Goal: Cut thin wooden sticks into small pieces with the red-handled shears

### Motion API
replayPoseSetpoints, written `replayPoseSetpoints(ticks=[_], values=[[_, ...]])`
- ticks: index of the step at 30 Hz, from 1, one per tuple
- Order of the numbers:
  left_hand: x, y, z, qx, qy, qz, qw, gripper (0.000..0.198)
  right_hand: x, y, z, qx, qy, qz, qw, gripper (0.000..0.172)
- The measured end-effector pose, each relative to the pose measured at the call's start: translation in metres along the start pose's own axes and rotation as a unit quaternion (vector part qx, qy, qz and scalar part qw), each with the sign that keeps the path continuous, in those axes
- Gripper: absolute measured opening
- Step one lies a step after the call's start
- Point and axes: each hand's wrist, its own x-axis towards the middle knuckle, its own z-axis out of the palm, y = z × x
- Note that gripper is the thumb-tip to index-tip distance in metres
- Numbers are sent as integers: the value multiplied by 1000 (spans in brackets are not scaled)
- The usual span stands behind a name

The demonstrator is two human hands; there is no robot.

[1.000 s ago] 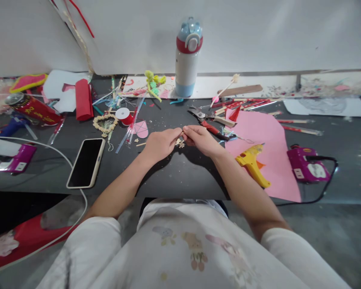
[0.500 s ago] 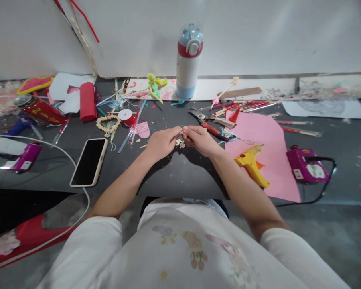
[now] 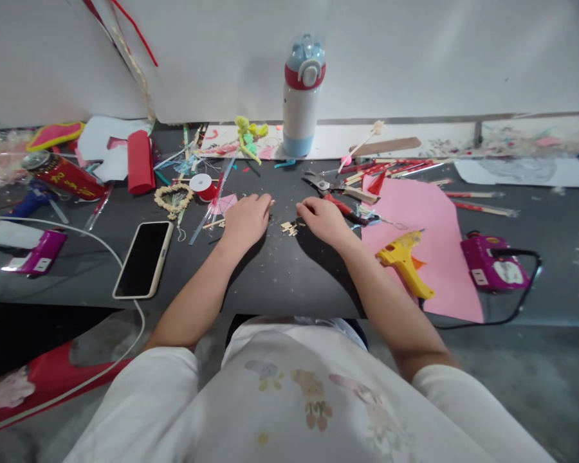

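Observation:
Several short pale wooden pieces (image 3: 288, 228) lie in a small pile on the dark table (image 3: 289, 276), between the two hands. To their left, my left hand (image 3: 248, 222) is closed, palm down, with a tiny pale tip showing at its fingertips; what it holds is too small to name. Just right of the pile is my right hand (image 3: 322, 220), its fingers curled and pressed together, their contents hidden. A thin stick (image 3: 214, 224) and a pink paper piece (image 3: 223, 204) lie beside my left hand. Red-handled pliers (image 3: 335, 200) rest behind my right hand.
A bottle (image 3: 299, 96) stands at the back. On the left are a phone (image 3: 143, 260), a thread spool (image 3: 203, 186), a heart-shaped ornament (image 3: 174, 199) and a red can (image 3: 65, 175). A yellow glue gun (image 3: 405, 260) lies on pink paper (image 3: 444, 257), left of a purple box (image 3: 493, 263).
My hands have moved apart from where their fingertips met. The left hand went left, over part of the pink paper piece, and the pile shows more fully between them.

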Motion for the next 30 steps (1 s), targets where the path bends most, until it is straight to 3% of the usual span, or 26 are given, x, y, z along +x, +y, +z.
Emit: replayPoseSetpoints(ticks=[10, 16, 22, 30], values=[[-3, 2, -1, 22, -1, 7, 1000, 36, -1, 1, -3, -46, 8, 0, 999, 31], [-4, 3, -2, 5, -15, 10, 1000, 38, -4, 3, -8, -85, -47, -1, 995, 26], [-5, 4, -4, -4, -27, 4, 1000, 38, -9, 3, -10, -108, -89, -51, 989, 16], [-4, 4, -3, 2, -35, 9, 999, 39, -10, 6, -2, -127, -99, -84, 983, 16]])
